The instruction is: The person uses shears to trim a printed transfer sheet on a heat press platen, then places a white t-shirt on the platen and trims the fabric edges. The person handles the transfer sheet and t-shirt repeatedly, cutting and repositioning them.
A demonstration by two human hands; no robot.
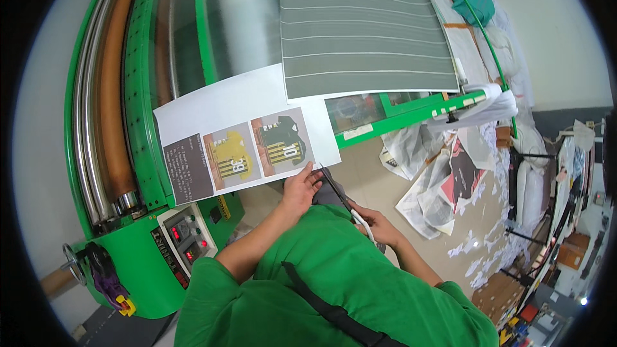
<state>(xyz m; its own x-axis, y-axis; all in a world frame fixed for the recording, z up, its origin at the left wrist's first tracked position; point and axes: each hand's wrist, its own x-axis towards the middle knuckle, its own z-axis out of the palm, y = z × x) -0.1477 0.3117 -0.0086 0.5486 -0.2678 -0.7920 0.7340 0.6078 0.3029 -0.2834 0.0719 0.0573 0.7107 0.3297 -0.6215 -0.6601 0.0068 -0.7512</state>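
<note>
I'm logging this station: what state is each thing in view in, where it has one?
Scissors: held in right hand; blade opening unclear
Jersey-print sheet: unfolded, printed side up
Striped grey sheet: spread out, printed side up
Control panel: on, red displays lit
Floor papers: loosely crumpled
White scraps: scattered

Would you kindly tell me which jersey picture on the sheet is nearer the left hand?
The dark jersey picture, just above the left hand; the yellow jersey picture lies farther left.
</note>
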